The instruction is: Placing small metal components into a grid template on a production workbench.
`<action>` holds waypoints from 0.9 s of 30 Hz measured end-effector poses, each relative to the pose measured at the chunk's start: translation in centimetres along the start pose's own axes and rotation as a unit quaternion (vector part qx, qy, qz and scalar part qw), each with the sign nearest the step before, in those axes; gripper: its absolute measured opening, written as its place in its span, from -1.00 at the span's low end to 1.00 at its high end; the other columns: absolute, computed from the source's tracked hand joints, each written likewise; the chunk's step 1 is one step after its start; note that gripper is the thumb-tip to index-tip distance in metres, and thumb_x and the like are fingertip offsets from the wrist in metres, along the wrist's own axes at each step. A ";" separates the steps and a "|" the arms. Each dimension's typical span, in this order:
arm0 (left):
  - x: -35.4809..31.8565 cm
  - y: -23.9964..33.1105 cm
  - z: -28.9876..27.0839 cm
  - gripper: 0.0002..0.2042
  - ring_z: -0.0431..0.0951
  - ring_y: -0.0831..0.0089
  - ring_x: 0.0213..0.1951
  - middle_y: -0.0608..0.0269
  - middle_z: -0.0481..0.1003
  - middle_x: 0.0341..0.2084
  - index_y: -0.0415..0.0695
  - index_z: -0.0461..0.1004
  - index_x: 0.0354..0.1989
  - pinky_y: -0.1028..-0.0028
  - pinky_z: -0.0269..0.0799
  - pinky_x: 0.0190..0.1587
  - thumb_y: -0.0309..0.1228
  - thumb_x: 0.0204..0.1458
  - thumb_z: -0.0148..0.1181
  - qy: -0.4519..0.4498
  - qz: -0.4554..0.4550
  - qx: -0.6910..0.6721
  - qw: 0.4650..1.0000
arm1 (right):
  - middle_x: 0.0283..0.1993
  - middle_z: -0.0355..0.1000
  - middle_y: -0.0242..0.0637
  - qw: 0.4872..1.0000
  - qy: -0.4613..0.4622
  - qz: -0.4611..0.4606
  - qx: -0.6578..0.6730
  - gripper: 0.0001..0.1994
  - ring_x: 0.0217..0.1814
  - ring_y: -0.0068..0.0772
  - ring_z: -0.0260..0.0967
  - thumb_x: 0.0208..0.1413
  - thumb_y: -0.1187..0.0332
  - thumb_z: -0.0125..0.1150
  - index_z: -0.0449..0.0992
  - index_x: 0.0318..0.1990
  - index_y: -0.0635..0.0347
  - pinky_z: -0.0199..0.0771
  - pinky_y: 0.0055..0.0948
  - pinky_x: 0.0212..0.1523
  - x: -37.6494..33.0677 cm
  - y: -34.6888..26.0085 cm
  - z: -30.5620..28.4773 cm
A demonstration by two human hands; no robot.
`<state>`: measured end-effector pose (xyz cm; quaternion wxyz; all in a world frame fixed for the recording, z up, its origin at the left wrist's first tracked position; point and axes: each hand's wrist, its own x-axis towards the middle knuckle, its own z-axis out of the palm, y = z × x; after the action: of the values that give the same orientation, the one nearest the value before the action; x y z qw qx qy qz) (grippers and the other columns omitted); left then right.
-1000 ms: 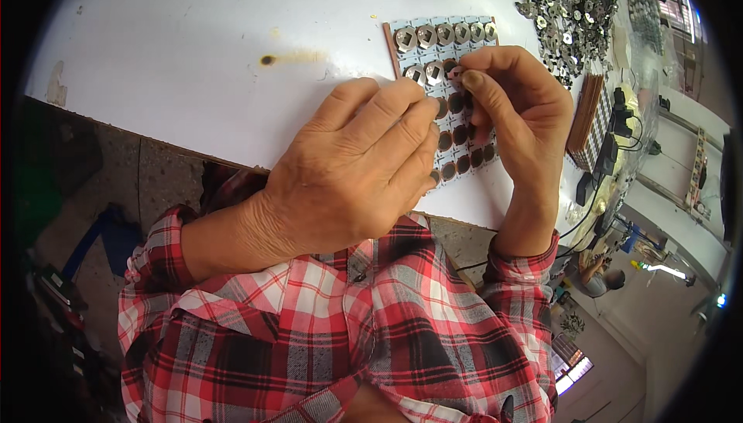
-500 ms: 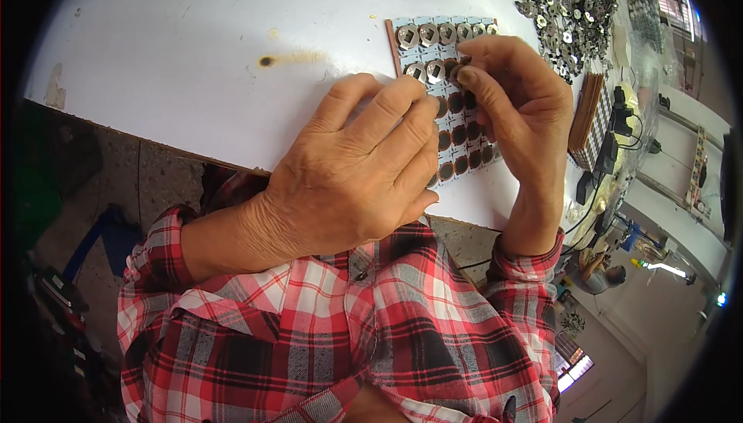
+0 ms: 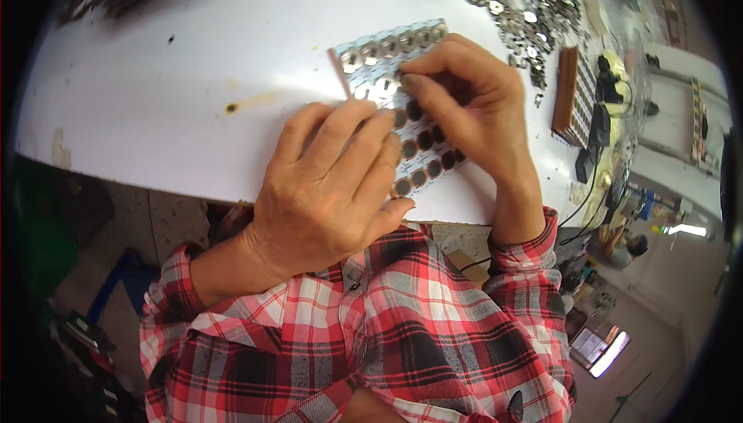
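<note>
On the white surface [image 3: 174, 129], upper middle of the frame: a board [image 3: 378, 71] bearing metal pieces and dark discs. Across its left side, the left hand [image 3: 325, 164], open, with fingers loosely bent. Over the second row, the right hand [image 3: 476, 106], with thumb and forefinger pinched; cannot tell on what. At upper right, loose metal parts [image 3: 526, 5].

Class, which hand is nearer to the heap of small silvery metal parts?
Right. In the picture, the right hand is below and left of the heap, apart from it; the left hand is farther below and left.
</note>
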<state>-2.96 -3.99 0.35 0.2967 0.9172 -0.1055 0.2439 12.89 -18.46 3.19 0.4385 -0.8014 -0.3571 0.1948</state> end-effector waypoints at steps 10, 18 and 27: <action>2.6 0.0 -0.8 -0.42 0.45 0.00 0.16 -0.12 0.50 0.04 -0.40 0.52 -0.06 0.04 0.35 0.13 -0.29 -0.26 0.52 -0.060 0.003 0.065 0.996 | -0.43 0.53 -0.43 0.966 0.104 -0.021 -0.237 -0.88 -0.43 -0.70 0.40 0.22 0.46 0.28 0.64 -0.17 0.31 0.40 -0.61 -0.43 1.4 3.4 -10.3; 6.7 -1.1 -1.7 -0.61 0.41 0.16 -0.14 0.07 0.42 -0.31 -0.23 0.47 -0.32 0.30 0.32 -0.18 -0.24 -0.17 0.51 -0.173 0.112 0.085 0.975 | -0.60 0.41 -0.48 0.963 -0.213 0.121 -0.112 -0.81 -0.66 -0.70 0.33 0.20 0.32 0.36 0.56 -0.37 0.22 0.34 -0.61 -0.69 9.2 5.0 -17.1; 9.9 2.7 -2.0 -0.52 0.61 0.07 -0.12 -0.02 0.56 -0.19 -0.31 0.49 0.04 0.24 0.54 -0.21 -0.31 -0.01 0.42 -0.096 0.263 -0.321 0.905 | -0.55 0.51 -0.22 0.908 -0.257 0.281 -0.176 -0.76 -0.63 -0.43 0.53 -0.03 0.40 0.51 0.51 -0.51 0.29 0.61 -0.39 -0.69 14.2 3.4 -13.9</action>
<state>3.84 -5.45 8.17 0.4883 0.7304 -0.4435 0.1771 32.48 -16.98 7.82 0.1103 -0.8547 -0.2457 0.4437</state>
